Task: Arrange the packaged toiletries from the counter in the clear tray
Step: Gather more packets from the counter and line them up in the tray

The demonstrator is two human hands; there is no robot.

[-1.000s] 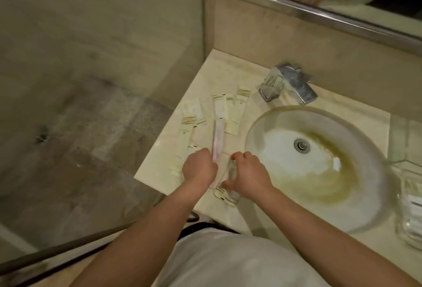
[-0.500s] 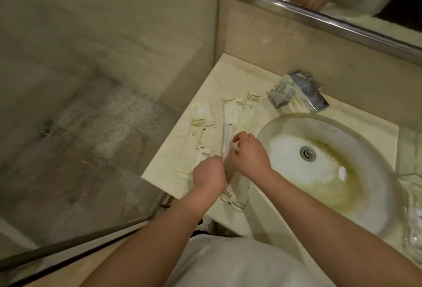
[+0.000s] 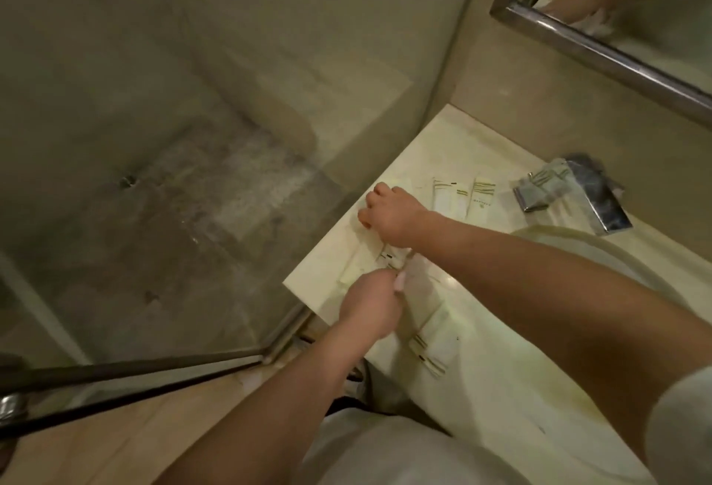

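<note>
Packets (image 3: 460, 195) on counter (image 3: 454, 137); right hand (image 3: 391, 216) pressing one, grip unclear; left hand (image 3: 370, 305) grip closed on pink packet (image 3: 400, 282).

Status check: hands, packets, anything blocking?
Right hand reaching across onto the far-left packets. Left hand closed on a pinkish packet. More packets at counter back and near edge. Tray out of view. Nothing blocking.

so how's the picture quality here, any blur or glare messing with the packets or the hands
Head view: dim, warm yellowish light; the left hand is smeared by motion, the right hand a little sharper; packet stripes show but the print is unreadable; a pale sheen lies on the counter, and the wide lens bends the mirror frame.
</note>
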